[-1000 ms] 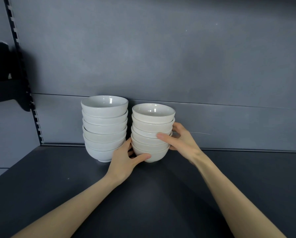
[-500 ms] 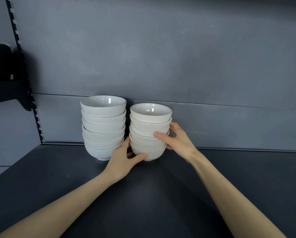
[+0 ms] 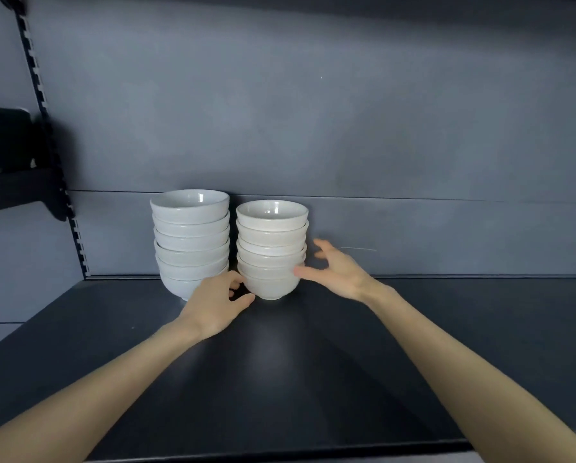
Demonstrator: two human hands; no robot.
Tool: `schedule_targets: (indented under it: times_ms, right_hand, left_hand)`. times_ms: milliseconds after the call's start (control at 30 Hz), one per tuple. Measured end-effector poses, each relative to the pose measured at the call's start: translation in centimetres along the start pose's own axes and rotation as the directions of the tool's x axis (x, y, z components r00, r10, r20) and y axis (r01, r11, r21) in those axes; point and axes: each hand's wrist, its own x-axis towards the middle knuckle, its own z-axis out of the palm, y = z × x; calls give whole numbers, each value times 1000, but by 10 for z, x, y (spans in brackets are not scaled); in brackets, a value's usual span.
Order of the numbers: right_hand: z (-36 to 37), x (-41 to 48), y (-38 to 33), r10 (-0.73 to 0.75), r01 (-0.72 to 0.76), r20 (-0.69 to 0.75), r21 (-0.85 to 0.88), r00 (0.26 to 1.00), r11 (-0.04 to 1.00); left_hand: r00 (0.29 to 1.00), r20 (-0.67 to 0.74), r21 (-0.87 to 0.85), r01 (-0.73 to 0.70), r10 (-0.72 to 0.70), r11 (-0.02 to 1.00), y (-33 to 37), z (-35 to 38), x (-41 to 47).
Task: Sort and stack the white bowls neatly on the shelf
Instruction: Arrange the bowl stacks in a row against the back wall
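Observation:
Two stacks of white bowls stand side by side at the back of the dark shelf (image 3: 280, 379). The left stack (image 3: 191, 242) is slightly taller and bluish white; the right stack (image 3: 271, 245) is creamier. My left hand (image 3: 218, 302) sits at the foot of the right stack, in the gap between the stacks, fingers loosely curled, thumb near the bottom bowl. My right hand (image 3: 335, 270) is just to the right of the right stack, fingers spread; its thumb tip lies at the edge of a lower bowl and the other fingers are off the stack.
A grey back panel (image 3: 380, 145) rises right behind the bowls. A slotted upright (image 3: 56, 155) runs down the left side, with a dark bracket and shelf (image 3: 9, 182) beyond it. The shelf's front edge (image 3: 280, 451) is near the bottom of the view.
My right hand has let go of the right stack and drawn slightly away to the right, fingers opening. My left hand has eased off the stack's base. The right stack has shifted slightly left.

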Motion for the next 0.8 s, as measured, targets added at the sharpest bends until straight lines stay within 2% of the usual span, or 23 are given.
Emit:
schedule_targets:
  times_ms: [200,333,500,800]
  right_hand:
    - [-53,-49,2,73,-102,-94,-349,993,932]
    - [-101,-87,-4,91,-188,-215,-492,972,850]
    - [-158,-135,-11,103,-309,-378,-540,920,783]
    - [-252,-224,15,86,-476,-604,-524,792,706]
  left_hand:
    - [977,165,128,-156,134,979,51,-13,-4]
    - [943,140,191,-324,301,927,108,-16,-2]
    - [856,132,309,-515,500,799,184,-15,5]
    - [727,82,396,-651,682,647,304,30,-2]
